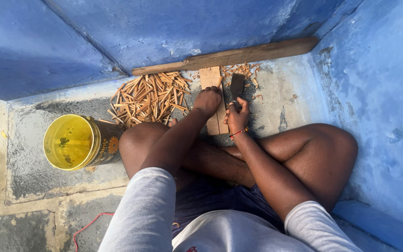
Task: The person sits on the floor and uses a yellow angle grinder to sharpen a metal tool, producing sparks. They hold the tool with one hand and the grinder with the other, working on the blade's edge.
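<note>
The flat wooden board (214,100) lies on the concrete floor (285,100) straight ahead of the person's crossed legs, its long axis running away from the body toward the long plank (229,56) that rests along the foot of the blue wall (164,28). The left hand (207,100) sits on the board's left side about halfway along it, knuckles up and fingers curled under; what they close on, if anything, cannot be made out from this angle. The right hand (237,117) is just right of the board's near end, fingers wrapped tight round the handle of a dark-bladed chopping tool (237,86), whose blade points away from the body and lies beside the board's right edge. Both hands are near the board; the left is on it, the right beside it.

Left of the board lies a heap of split wooden sticks (149,99), touching or nearly touching it. Beyond the board's far end, against the plank, small chips (241,70) are scattered. Farther left of the board, past the sticks, a yellow bucket (78,141) lies tipped on its side. Right of the board the floor is open up to the side wall.
</note>
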